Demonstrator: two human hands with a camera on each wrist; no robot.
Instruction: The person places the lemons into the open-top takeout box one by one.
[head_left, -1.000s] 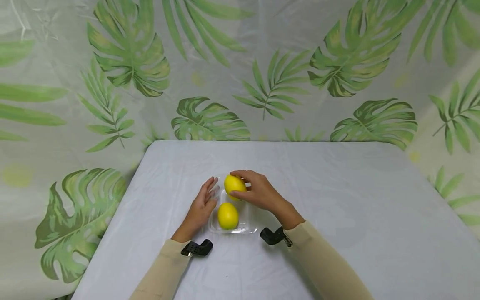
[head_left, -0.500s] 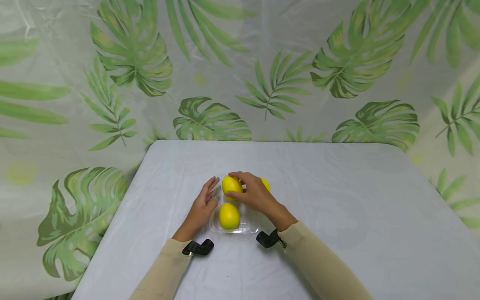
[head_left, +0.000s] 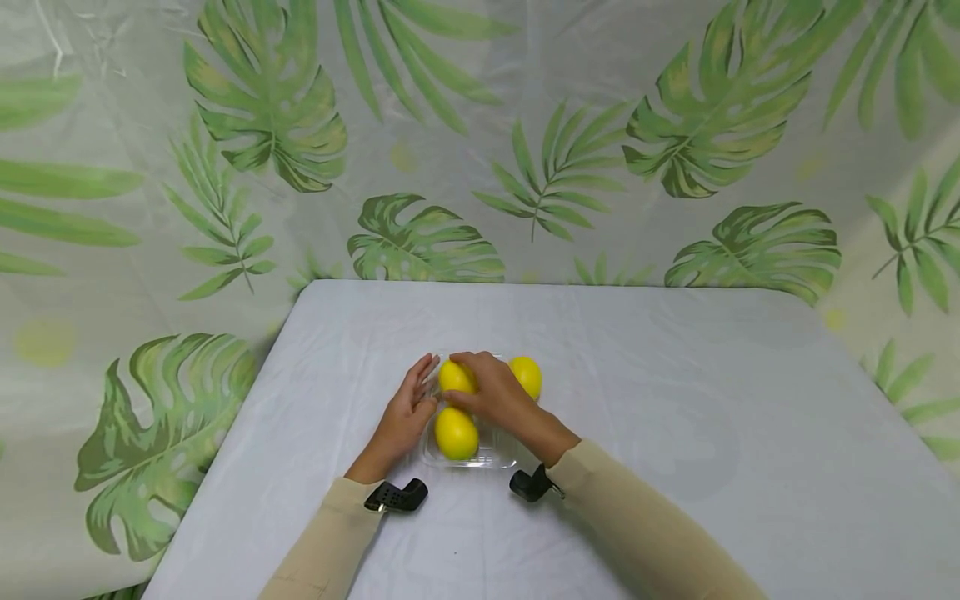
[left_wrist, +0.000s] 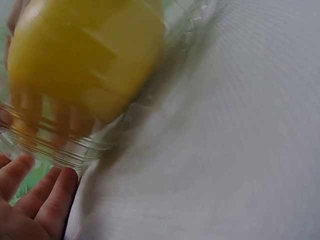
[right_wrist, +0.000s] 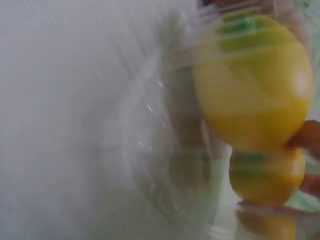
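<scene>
Left grip (head_left: pixel 405 412) extended, right grip (head_left: pixel 493 392) curled

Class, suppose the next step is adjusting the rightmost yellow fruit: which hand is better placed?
Probably the right hand: it sits right beside the rightmost fruit, though it must first release the held fruit. The left hand, at the clear container's left side, would likely have to reach across.

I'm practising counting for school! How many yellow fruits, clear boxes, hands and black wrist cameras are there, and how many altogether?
Yellow fruits: 3
Clear box: 1
Hands: 2
Black wrist cameras: 2
Total: 8
</scene>
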